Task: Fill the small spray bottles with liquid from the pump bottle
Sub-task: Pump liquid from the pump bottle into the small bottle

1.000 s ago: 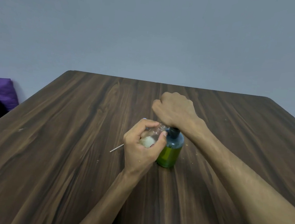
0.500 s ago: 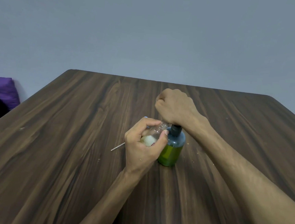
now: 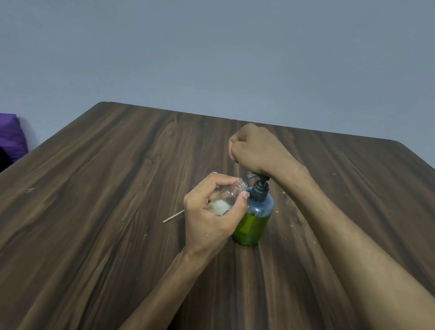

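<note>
One small spray bottle point(image 3: 228, 196) partly filled, gripped in left hand point(image 3: 213, 217), mouth tilted under pump bottle point(image 3: 255, 218) spout at table point(image 3: 100, 233) centre. Right hand point(image 3: 257, 150) fisted atop pump. More pumping left.

No readable text, labels, brands, numbers or signs on anything in view.

The bench point(image 3: 100, 233) is dark brown with streaked wood grain, the pump bottle point(image 3: 255, 220) is green below and grey-blue above, the clear small bottle point(image 3: 228, 194) holds white liquid, the cushion point(image 3: 1, 130) is purple.
</note>
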Available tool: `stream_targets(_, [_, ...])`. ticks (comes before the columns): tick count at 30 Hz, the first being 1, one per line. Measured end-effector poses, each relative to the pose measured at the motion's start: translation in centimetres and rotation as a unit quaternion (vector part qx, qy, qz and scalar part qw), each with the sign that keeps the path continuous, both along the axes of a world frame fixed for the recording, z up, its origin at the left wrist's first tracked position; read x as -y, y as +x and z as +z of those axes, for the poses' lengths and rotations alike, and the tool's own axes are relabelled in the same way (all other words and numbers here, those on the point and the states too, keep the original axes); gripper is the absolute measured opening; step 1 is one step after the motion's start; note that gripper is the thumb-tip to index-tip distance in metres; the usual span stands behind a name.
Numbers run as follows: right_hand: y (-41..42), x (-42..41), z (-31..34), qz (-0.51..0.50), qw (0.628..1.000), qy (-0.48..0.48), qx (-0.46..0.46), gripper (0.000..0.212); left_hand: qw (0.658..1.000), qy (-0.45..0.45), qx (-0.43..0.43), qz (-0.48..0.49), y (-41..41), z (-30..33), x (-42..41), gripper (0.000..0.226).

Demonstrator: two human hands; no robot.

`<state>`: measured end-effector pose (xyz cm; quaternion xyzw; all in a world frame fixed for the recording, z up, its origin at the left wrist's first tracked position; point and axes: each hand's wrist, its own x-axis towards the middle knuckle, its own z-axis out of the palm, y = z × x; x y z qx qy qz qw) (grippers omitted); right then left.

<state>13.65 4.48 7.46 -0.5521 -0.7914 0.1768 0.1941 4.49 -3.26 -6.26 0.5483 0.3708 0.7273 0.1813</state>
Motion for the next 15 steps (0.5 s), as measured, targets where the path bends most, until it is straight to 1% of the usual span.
stream_targets(2, [0.0, 0.2, -0.5, -0.018, 0.999, 0.028, 0.019, 0.018, 1.0, 0.002, -0.004, 0.004, 0.0, 0.2, 0.1, 0.018])
stream_targets(4, [-0.1, 0.4, -0.8, -0.039, 0.995, 0.076, 0.046, 0.027, 1.0, 0.002, -0.008, 0.013, 0.1, 0.2, 0.2, 0.019])
stream_targets(6, [-0.1, 0.8, -1.4, -0.052, 0.992, 0.097, 0.065, 0.03, 1.0, 0.002, -0.009, 0.012, 0.1, 0.2, 0.2, 0.018])
stream_targets(10, [-0.2, 1.1, -1.3, -0.07, 0.985, 0.147, 0.058, 0.028, 1.0, 0.004, -0.015, 0.015, 0.0, 0.2, 0.3, 0.017])
stream_targets(13, [0.0, 1.0, -0.7, -0.081, 0.984, 0.15, 0.045, 0.03, 1.0, 0.011, -0.022, 0.012, 0.0, 0.2, 0.3, 0.017])
stream_targets(15, [-0.1, 1.0, -1.2, -0.08, 0.986, 0.129, 0.064, 0.027, 1.0, 0.011, -0.019, 0.013, 0.1, 0.2, 0.2, 0.017])
